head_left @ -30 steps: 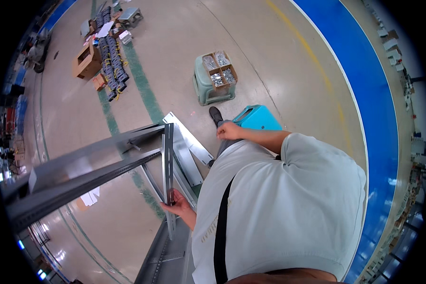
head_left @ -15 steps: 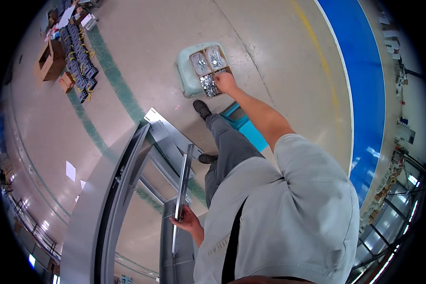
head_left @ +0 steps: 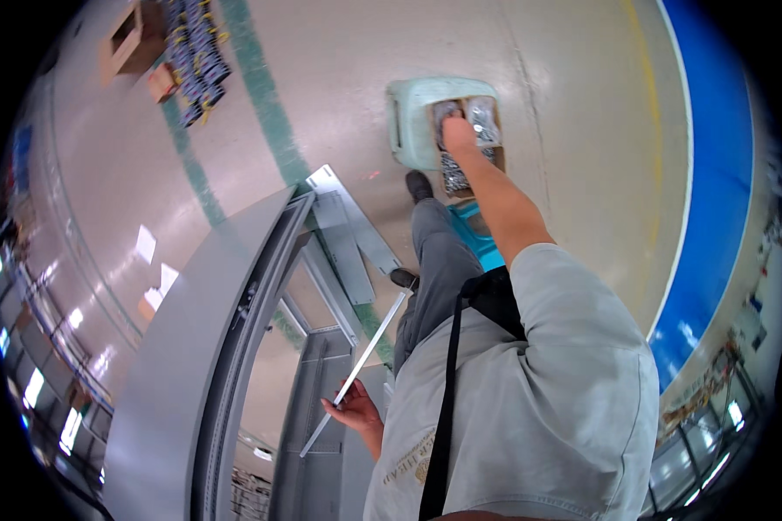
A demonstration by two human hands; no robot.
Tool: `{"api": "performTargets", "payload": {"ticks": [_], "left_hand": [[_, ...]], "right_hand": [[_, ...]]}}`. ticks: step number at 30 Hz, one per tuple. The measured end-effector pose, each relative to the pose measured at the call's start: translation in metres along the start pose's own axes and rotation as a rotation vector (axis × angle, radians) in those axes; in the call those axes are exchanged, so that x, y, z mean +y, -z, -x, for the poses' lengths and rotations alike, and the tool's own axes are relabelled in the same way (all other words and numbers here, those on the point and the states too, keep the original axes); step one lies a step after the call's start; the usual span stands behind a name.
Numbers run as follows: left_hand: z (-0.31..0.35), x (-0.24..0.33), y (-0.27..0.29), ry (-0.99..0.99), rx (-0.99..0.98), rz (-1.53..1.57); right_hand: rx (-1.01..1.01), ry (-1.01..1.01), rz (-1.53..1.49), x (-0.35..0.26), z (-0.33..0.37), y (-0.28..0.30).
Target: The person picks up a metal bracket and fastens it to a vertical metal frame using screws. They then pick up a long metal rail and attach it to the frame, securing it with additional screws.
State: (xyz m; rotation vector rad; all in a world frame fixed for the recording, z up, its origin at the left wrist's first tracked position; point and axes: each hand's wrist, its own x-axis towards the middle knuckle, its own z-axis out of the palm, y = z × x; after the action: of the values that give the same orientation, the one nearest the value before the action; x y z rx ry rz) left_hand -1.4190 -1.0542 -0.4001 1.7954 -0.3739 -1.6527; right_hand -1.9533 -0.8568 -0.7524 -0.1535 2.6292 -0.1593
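Workshop floor (head_left: 582, 104): right hand (head_left: 458, 132) in a divided cardboard box (head_left: 500, 158), left hand (head_left: 356, 407) on a metal strip (head_left: 375, 339)

The smooth beige floor carries green stripes (head_left: 265, 87) and is bordered on the right by a wide blue band (head_left: 712, 174). Far left of the person lie an open carton (head_left: 137, 42) and rows of dark blocks with yellow ties (head_left: 195, 61); nearer are loose white sheets (head_left: 146, 244). A grey sheet-metal frame (head_left: 191, 347) stands close on the left, blocking part of the floor. Beyond the strip, flat metal plates (head_left: 343, 252) lie overlapping beside the person's shoes (head_left: 419, 186).

The strip slants above the frame's grey channels, the left thumb and fingers closed round it below its middle. The cardboard box sits on a pale green stool (head_left: 413, 122); small metal fasteners (head_left: 453, 178) fill a near compartment, and a clear plastic bag (head_left: 482, 117) lies in the far right one. The right hand reaches into the far left compartment.

Its fingertips are hidden, so whether they are apart or pinching something cannot be told. The right forearm and the leg cover much of a turquoise stool (head_left: 488, 258). The lens rim cuts off the frame, and the background at both edges is blurred.
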Motion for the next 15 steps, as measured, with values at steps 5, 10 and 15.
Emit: {"api": "performTargets", "payload": {"ticks": [5,10,15], "left_hand": [[0.014,0.006,0.006,-0.112,0.023,0.124],[0.034,0.017,0.009,-0.23,0.068,0.234],[0.03,0.029,0.025,-0.284,-0.012,0.364]], "right_hand": [[0.061,-0.004,0.013,-0.009,0.003,0.004],[-0.034,0.151,-0.014,0.009,0.006,0.01],[0.079,0.11,-0.015,0.013,0.005,-0.005]]}}
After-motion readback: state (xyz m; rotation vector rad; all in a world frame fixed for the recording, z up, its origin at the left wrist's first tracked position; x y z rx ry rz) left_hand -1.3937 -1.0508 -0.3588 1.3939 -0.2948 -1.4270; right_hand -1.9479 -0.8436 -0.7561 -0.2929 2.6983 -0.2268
